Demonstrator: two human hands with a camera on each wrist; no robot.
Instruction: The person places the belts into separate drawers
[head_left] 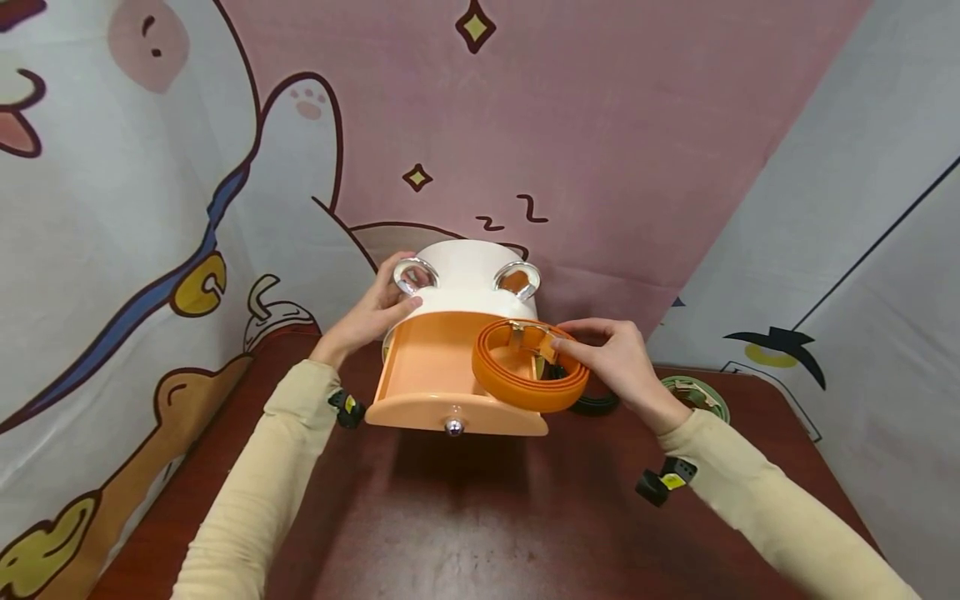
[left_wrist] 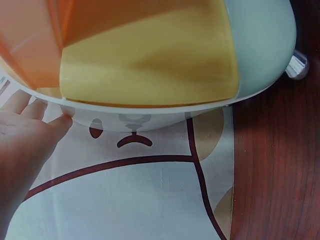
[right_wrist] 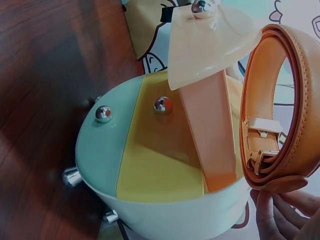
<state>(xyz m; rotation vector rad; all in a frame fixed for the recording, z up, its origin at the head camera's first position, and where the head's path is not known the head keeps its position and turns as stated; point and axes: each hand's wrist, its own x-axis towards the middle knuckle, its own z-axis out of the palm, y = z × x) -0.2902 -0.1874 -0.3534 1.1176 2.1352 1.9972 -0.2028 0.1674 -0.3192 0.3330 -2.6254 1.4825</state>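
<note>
A white rounded cabinet [head_left: 468,279] with drawers stands on the table, two shiny silver rings [head_left: 517,282] on its top. Its orange top drawer [head_left: 420,410] is pulled out toward me. Against the cabinet's left side rests my left hand [head_left: 363,321], thumb on the upper front and fingers along the side, partly behind a ring. My right hand [head_left: 622,367] pinches a coiled orange belt [head_left: 536,396] at its edge. That belt hangs over the drawer's right part; its metal buckle [right_wrist: 265,125] shows inside the coil in the right wrist view.
Beneath the pulled-out drawer are a yellow drawer [right_wrist: 155,172] and a green drawer [right_wrist: 105,145], both closed. To the right lie a coiled dark belt [head_left: 596,407] and a coiled green belt [head_left: 712,400]. A printed cloth [head_left: 637,167] hangs behind the dark red table [head_left: 465,533].
</note>
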